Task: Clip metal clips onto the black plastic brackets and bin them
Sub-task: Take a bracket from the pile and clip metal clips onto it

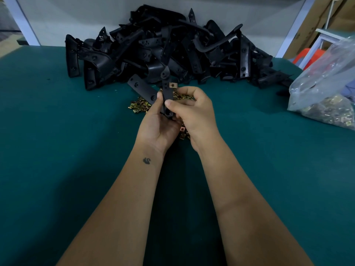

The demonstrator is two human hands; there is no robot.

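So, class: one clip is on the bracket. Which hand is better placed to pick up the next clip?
Probably the right hand: its fingers curl just above the loose clips, while the left hand holds the bracket from below.

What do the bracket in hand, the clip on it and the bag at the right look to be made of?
Held bracket: matte black, looks like moulded plastic. Clip: thin metal by its sheen, brassy-copper finish. Bag: clear, crinkled plastic film, its contents showing through.

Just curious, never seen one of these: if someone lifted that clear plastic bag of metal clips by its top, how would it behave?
The clear plastic bag would probably sag, since its film looks crumpled. It is likely bottom-heavy: the brass-coloured metal clips have settled low. It might tear; that cannot be told here.
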